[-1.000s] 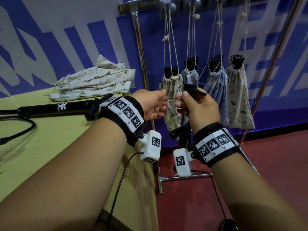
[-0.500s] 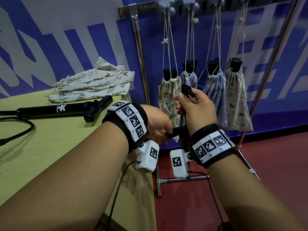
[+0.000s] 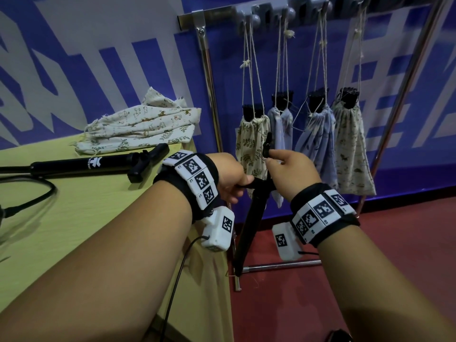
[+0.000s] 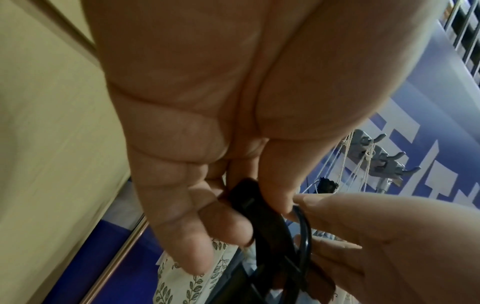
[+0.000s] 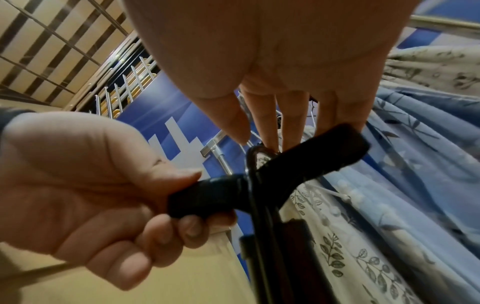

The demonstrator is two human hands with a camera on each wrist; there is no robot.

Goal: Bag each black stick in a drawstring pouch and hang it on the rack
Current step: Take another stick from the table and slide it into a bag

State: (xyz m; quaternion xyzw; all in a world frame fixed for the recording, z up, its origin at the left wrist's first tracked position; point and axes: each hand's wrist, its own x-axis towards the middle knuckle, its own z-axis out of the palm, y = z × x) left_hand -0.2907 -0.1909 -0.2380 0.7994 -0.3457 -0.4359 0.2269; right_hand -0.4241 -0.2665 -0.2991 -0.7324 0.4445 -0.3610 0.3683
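I hold a black stick [image 3: 249,228] upright in front of the rack [image 3: 209,77], off the table's right edge. My left hand [image 3: 232,181] grips a short arm that juts sideways from the stick [image 5: 207,197]. My right hand [image 3: 288,166] pinches the stick's top end [image 3: 267,149] with its fingertips [image 5: 270,139]. A second black stick [image 3: 86,164] lies on the yellow table [image 3: 74,218]. Folded empty pouches [image 3: 138,127] are piled at the table's back. Several pouches hang by cords from the rack's hooks, each with a black stick end showing; the nearest is leaf-printed [image 3: 251,144].
A black cable [image 3: 29,201] loops over the table's left part. The rack's base bar [image 3: 278,265] lies on the red floor [image 3: 370,280], and its slanted right post [image 3: 399,99] rises beside the beige pouch [image 3: 350,149]. A blue-and-white banner covers the wall behind.
My left hand has dropped from the top of the stick to its side arm and now grips it. The right hand has stayed on the top end, now slightly lower.
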